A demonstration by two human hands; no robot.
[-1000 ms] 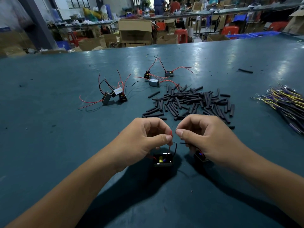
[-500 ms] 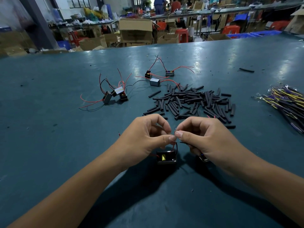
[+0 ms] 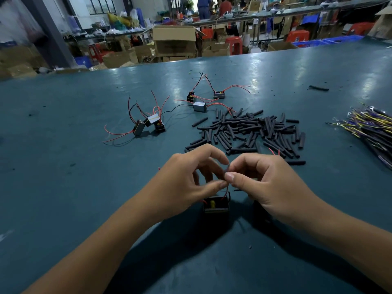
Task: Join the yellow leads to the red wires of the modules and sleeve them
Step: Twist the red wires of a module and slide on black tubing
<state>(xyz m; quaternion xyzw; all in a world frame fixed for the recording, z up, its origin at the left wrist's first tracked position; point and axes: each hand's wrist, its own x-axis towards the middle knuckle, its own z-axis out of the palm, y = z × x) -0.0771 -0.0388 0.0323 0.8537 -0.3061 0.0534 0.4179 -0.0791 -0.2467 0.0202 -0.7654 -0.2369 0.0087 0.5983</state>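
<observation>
A small black module point(image 3: 216, 205) with a yellow part inside sits on the teal table just below my hands. Its thin red wire point(image 3: 227, 188) rises to my fingertips. My left hand point(image 3: 186, 181) pinches the wire between thumb and forefinger. My right hand point(image 3: 263, 181) pinches the same wire right beside it, thumb tips nearly touching. A second dark module lies mostly hidden under my right hand. The pile of black sleeves point(image 3: 252, 132) lies beyond my hands. Yellow leads point(image 3: 369, 126) are bundled at the right edge.
Two groups of modules with red and black wires lie further back, one point(image 3: 150, 123) at left and one point(image 3: 203, 100) in the middle. A lone black sleeve point(image 3: 318, 88) lies far right. Cardboard boxes point(image 3: 174, 40) and red stools stand beyond the table's far edge.
Both hands have moved slightly away from me with the wire, and my left fingers have spread wider. The module has shifted with them.
</observation>
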